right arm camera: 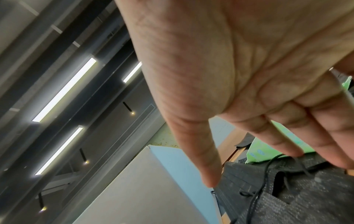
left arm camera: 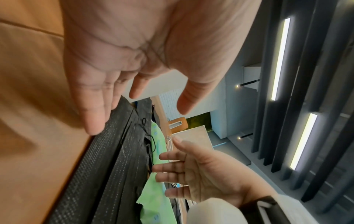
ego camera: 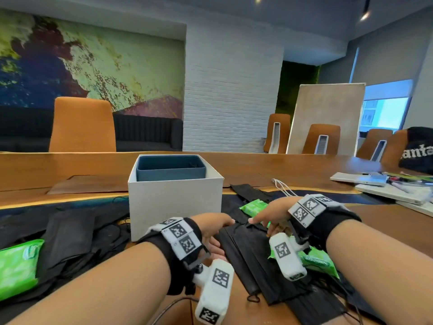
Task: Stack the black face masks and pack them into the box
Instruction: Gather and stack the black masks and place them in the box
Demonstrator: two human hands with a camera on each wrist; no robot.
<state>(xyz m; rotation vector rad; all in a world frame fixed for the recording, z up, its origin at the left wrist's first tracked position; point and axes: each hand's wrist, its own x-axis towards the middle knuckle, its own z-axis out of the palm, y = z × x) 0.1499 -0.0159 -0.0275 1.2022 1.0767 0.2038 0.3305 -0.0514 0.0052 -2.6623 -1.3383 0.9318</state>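
Observation:
A stack of black face masks [ego camera: 255,259] lies on the table in front of me, between my hands. My left hand [ego camera: 214,231] is at the stack's left edge, fingers straight and touching the masks [left arm camera: 107,166]. My right hand [ego camera: 269,218] hovers over the stack's far right end, fingers straight, tips near the masks [right arm camera: 287,189] and an ear loop. Neither hand holds anything. The white box [ego camera: 174,202] with a blue inner bin [ego camera: 171,167] stands just behind the stack. More black masks [ego camera: 70,233] lie loose at the left.
Green wipe packets lie at the far left [ego camera: 16,266], under my right wrist [ego camera: 316,261] and behind the stack [ego camera: 254,205]. A laptop and papers [ego camera: 386,184] sit at the right. Orange chairs [ego camera: 82,125] line the wooden table [ego camera: 281,167].

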